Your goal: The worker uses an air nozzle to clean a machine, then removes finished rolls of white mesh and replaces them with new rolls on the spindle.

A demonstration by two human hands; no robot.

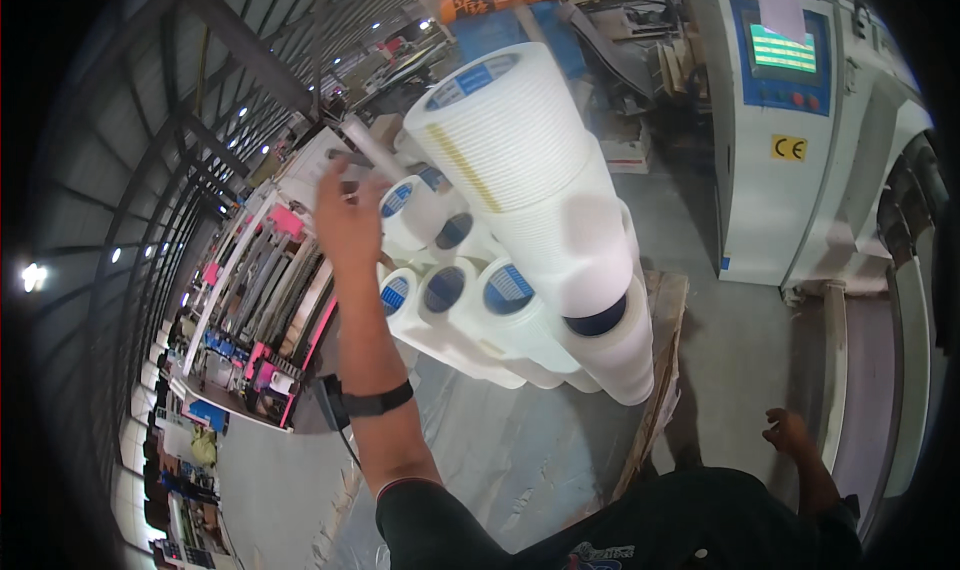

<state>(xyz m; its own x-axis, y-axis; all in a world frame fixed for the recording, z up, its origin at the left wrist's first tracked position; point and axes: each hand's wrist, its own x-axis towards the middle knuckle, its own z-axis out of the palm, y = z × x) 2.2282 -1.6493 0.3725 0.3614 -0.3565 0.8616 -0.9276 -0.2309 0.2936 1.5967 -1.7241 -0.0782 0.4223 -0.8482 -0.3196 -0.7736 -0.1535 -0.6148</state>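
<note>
My left hand is raised beside a tall stack of white rolls, its fingers somewhat blurred but apart, with nothing seen in them. A dark strap with a small device circles that forearm. The uppermost white roll has a ribbed, string-like surface, a yellowish stripe and a printed blue core; it leans away from me. Beneath it stands another white roll with a dark core opening. Several more white rolls with blue cores sit grouped to the left. My right hand hangs low at my right side, loosely bent, touching nothing visible.
The rolls stand on a wooden pallet with a grey sheet on it. At the right rises a white machine cabinet with a lit screen. A long machine with pink parts runs along the left.
</note>
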